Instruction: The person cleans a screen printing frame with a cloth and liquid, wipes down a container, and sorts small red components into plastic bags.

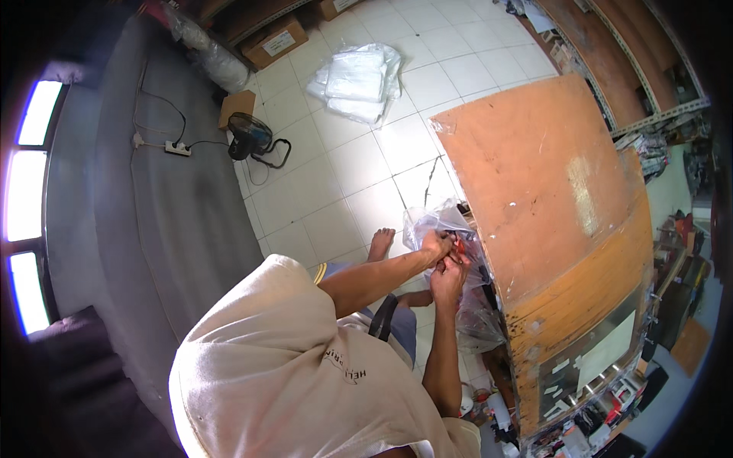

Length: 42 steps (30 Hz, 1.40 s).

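Note:
My left hand (437, 246) and my right hand (449, 275) are close together beside the left edge of the wooden table. Fingers on both are curled closed. A small red thing (460, 246) shows at their fingertips; its kind is too small to tell. Around and behind the hands is a clear plastic bag (427, 219), crumpled against the table's side. More clear plastic (479, 324) hangs below, beside my right wrist. What exactly each hand grips is hidden by the fingers.
The wooden table (534, 191) stands to the right, with tools and small items (603, 420) at its near end. A black fan (250, 137) sits by the grey wall. Plastic-wrapped white packages (357, 80) lie on the tiled floor. Shelves (634, 53) rise at far right.

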Each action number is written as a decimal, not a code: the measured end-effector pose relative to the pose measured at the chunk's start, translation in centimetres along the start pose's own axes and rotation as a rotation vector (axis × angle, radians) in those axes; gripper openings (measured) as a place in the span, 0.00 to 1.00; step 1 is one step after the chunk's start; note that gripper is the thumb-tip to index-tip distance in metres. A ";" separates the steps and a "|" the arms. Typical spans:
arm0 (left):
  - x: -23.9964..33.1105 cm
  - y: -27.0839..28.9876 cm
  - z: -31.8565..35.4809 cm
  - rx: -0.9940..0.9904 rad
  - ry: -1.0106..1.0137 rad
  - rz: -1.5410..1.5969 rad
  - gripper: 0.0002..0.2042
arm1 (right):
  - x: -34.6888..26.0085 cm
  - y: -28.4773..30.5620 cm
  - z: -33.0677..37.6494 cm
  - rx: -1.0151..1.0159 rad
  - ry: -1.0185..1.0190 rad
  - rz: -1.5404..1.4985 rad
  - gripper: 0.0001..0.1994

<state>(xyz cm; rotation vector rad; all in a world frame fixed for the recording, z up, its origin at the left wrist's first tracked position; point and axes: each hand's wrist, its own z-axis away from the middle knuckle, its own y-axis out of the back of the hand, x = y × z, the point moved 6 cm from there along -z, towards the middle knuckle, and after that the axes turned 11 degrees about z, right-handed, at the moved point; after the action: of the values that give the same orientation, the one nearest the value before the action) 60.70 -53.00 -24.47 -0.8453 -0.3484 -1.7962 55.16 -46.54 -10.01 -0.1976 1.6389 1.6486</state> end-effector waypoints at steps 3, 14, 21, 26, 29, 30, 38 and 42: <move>0.1 -3.9 1.3 -0.028 0.203 0.405 0.11 | 4.7 -2.4 -1.1 0.003 -0.307 -0.658 0.18; 7.3 -2.4 8.7 -0.432 -0.479 -1.166 0.11 | 4.8 -4.0 1.0 0.203 -0.471 -1.220 0.21; 5.6 -3.5 5.8 -0.435 -0.667 -0.613 0.11 | 7.1 -4.1 -1.4 0.173 -0.474 -1.444 0.25; 9.2 -0.6 7.0 -0.299 -0.408 -1.179 0.16 | 3.6 -2.1 -0.8 0.096 -0.475 -1.892 0.24; 9.5 0.7 6.3 -0.200 -0.208 -0.647 0.16 | 1.8 -1.5 0.1 0.195 -0.784 -2.146 0.22; 8.6 1.0 6.0 -0.154 -0.081 -0.222 0.16 | 1.0 -0.7 0.3 0.220 -0.816 -2.130 0.23; 4.7 -2.5 6.9 0.151 -0.376 -0.275 0.17 | 6.0 -5.8 -0.1 0.353 -0.811 -1.950 0.15; 4.0 0.3 2.6 0.005 -0.064 -0.216 0.17 | 0.1 -4.6 -0.4 0.081 -0.633 -2.098 0.16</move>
<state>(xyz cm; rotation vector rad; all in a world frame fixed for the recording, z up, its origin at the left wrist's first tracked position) 61.22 -54.37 -19.89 -0.8904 -0.5020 -1.9693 57.74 -47.57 -13.71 -0.8388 0.3084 -0.0815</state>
